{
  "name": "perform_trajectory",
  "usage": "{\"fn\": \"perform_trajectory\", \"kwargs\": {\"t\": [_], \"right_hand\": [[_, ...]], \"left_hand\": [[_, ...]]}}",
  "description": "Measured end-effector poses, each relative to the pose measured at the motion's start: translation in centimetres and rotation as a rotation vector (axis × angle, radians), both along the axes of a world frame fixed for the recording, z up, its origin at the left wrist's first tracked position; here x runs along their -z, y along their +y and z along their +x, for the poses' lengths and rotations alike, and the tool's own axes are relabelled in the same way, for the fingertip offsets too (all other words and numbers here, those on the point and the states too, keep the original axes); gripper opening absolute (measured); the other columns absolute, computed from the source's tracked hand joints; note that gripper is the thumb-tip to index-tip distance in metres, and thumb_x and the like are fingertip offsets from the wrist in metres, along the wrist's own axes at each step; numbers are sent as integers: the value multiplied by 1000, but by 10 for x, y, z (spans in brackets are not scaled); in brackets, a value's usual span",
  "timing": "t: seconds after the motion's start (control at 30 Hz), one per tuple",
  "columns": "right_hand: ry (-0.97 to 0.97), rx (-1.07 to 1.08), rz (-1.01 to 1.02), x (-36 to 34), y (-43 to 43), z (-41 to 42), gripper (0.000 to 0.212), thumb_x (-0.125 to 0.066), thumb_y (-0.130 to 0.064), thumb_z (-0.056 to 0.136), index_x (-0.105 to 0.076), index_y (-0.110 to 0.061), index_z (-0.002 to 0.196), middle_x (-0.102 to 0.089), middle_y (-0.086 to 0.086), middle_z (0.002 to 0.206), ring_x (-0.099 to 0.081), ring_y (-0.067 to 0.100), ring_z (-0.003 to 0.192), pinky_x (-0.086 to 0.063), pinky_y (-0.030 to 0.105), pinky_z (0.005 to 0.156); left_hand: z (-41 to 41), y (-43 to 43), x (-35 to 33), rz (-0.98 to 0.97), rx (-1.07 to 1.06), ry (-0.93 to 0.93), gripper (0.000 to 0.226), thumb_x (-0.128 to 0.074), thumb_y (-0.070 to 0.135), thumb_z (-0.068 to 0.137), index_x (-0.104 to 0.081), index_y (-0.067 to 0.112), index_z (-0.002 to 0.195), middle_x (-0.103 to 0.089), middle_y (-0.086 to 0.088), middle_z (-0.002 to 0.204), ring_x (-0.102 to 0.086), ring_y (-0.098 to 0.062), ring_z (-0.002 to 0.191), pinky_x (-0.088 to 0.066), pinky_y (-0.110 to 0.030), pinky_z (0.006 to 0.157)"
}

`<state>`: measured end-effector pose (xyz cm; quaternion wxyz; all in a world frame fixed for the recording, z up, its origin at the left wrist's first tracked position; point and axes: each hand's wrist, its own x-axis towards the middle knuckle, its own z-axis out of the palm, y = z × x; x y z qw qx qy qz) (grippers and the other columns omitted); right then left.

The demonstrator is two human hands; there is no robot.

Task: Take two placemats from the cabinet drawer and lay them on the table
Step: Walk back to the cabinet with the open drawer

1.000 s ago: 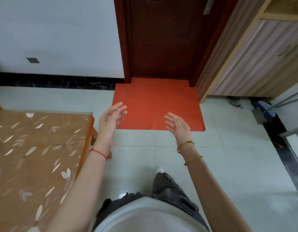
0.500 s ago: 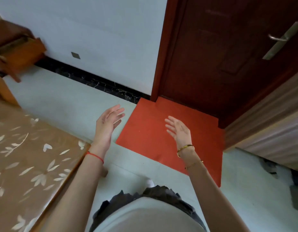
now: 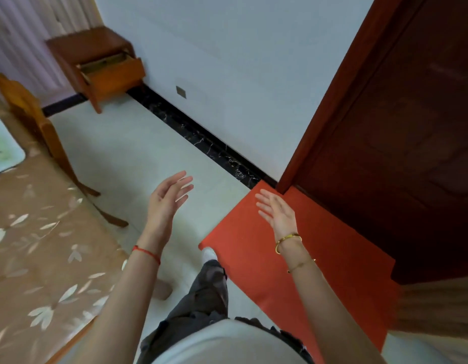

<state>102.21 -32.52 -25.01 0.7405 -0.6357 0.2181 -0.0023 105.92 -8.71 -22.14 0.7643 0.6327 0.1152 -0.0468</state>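
A small wooden cabinet [image 3: 91, 46] stands against the white wall at the upper left, its drawer [image 3: 114, 72] pulled open; what lies inside is too small to tell. The table [image 3: 30, 245], under a brown cloth with pale leaves, fills the left side. A light green placemat [image 3: 4, 145] lies on it at the far left edge, partly cut off. My left hand [image 3: 167, 200] and my right hand [image 3: 277, 214] are both held out in front of me over the floor, fingers spread, holding nothing, far from the cabinet.
A wooden chair [image 3: 36, 122] stands between the table and the cabinet. A red mat [image 3: 293, 258] lies on the pale tiled floor before a dark red door [image 3: 398, 127] on the right. My foot [image 3: 209, 254] is at the mat's corner.
The view has swung left: the cabinet with its open drawer, the chair and the placemat on the table have come into sight. Both hands stay open and raised.
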Motion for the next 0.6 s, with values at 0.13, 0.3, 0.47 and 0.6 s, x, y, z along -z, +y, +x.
{"fn": "perform_trajectory", "kwargs": {"t": [0.13, 0.3, 0.47, 0.6], "right_hand": [[-8, -47, 9, 0, 3, 71, 29, -41, -25, 102, -62, -15, 118, -67, 8, 119, -62, 24, 113, -48, 36, 100], [-11, -64, 37, -6, 20, 186, 30, -42, -26, 102, -61, -11, 121, -67, 8, 115, -61, 22, 107, -46, 38, 101], [-25, -124, 28, -10, 45, 274, 31, -43, -28, 101, -62, -13, 120, -67, 9, 118, -62, 21, 107, -48, 36, 99], [-6, -166, 21, -9, 65, 336, 37, -42, -28, 101, -60, -6, 126, -67, 10, 120, -61, 25, 112, -48, 39, 102]], "left_hand": [[63, 7, -3, -16, -61, -3, 29, -50, 18, 99, -64, 15, 123, -71, -5, 120, -67, -18, 111, -47, -31, 100], [163, 24, -12, -10, -89, -9, 28, -50, 17, 99, -63, 15, 124, -70, -6, 120, -65, -21, 115, -46, -33, 103], [242, 46, -16, -4, -115, -20, 25, -50, 18, 99, -65, 19, 120, -71, -2, 118, -66, -20, 114, -47, -33, 103], [292, 64, -15, -11, -188, 6, 25, -50, 17, 99, -66, 20, 118, -71, -3, 118, -66, -19, 113, -47, -35, 104]]}}
